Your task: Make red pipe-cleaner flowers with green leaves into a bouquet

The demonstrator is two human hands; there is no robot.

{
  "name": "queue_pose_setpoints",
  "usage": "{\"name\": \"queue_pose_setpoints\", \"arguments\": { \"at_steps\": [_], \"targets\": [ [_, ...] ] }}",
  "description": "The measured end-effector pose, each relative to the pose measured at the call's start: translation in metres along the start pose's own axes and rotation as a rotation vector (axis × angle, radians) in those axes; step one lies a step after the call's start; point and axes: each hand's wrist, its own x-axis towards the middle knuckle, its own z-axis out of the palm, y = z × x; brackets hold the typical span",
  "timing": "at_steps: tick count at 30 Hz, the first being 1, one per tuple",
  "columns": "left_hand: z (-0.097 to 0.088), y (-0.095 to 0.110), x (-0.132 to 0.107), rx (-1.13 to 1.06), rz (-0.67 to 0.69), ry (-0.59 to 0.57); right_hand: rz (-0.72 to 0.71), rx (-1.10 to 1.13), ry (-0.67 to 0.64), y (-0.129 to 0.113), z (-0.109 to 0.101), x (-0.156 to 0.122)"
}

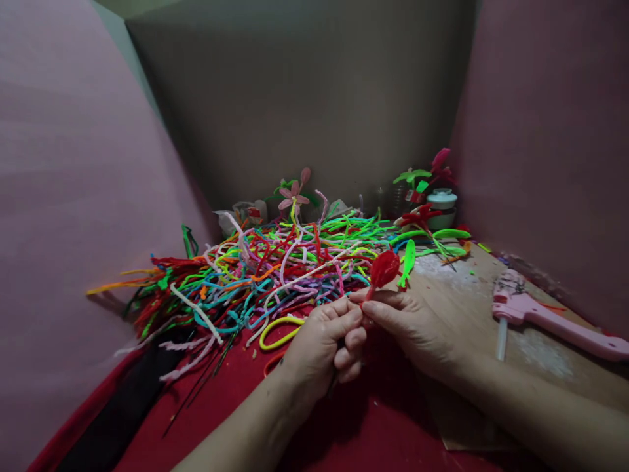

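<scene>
Between my two hands, a red fuzzy pipe-cleaner flower points up and slightly right. My left hand is closed, its thumb and forefinger pinching the base of the flower. From the other side, the thumb and fingers of my right hand close on the same narrow base, touching the left fingertips. A green pipe-cleaner leaf shows just right of the flower. Behind my hands spreads a large tangled heap of coloured pipe cleaners.
A pink hot glue gun lies on the brown board at right. A pink flower stands behind the heap. A white-lidded jar is at the back right. Pink walls flank both sides; red cloth lies in front.
</scene>
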Motion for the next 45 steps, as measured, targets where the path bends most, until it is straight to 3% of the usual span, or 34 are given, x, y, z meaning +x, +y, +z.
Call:
{"name": "queue_pose_setpoints", "arguments": {
  "at_steps": [4, 9, 12, 15, 17, 19, 33, 45],
  "targets": [
    [-0.004, -0.002, 0.003, -0.105, -0.035, -0.112, -0.007, 0.073, -0.071, -0.001, 0.000, -0.001],
    [0.000, -0.001, 0.003, 0.014, -0.009, -0.041, 0.043, 0.117, -0.079, 0.001, 0.000, 0.000],
    [0.004, -0.005, 0.002, 0.327, 0.074, 0.142, 0.006, 0.052, -0.040, -0.003, 0.002, 0.001],
    [0.005, -0.010, 0.001, 0.766, 0.281, 0.327, -0.045, -0.048, 0.006, -0.008, 0.004, 0.002],
    [0.003, -0.013, 0.000, 0.987, 0.439, 0.363, -0.062, -0.084, 0.026, -0.010, 0.004, 0.002],
    [0.001, -0.014, 0.000, 1.084, 0.509, 0.364, -0.051, -0.105, 0.021, -0.009, 0.003, 0.002],
    [0.010, 0.002, -0.001, 0.407, 0.128, 0.247, 0.033, -0.055, -0.054, 0.002, -0.006, 0.004],
    [-0.003, 0.004, 0.000, -0.032, 0.015, -0.025, 0.005, -0.045, -0.023, -0.009, -0.001, 0.004]
  ]
}}
